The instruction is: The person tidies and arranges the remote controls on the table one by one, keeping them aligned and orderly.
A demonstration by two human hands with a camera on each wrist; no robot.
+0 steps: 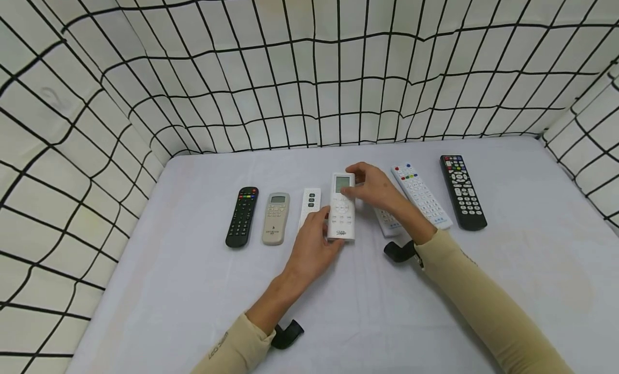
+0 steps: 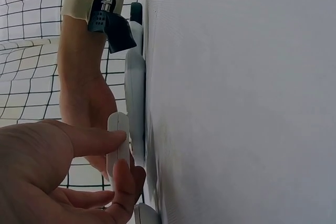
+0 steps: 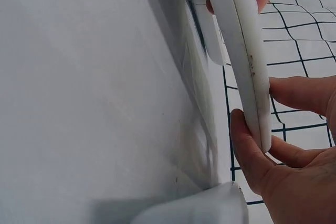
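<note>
A white remote control [image 1: 342, 210] with a grey display at its top is held between both hands in the head view. The left hand [image 1: 311, 247] pinches its lower end, thumb at the near edge. At the upper end, the right hand [image 1: 377, 188] grips it, with the thumb on the front beside the display. In the right wrist view the remote [image 3: 244, 51] appears edge-on, raised off the white surface. A slim white remote [image 1: 311, 199] lies just left of it, partly hidden by the left hand. Another white remote [image 1: 388, 222] lies partly under the right forearm.
Left on the white-covered table [image 1: 193, 288] lie a black remote [image 1: 242, 218] and a beige remote [image 1: 276, 218]. Rightward are a white remote with coloured buttons [image 1: 420, 194] and a larger black remote [image 1: 462, 191]. A black grid over white cloth [image 1: 290, 94] borders the back and sides.
</note>
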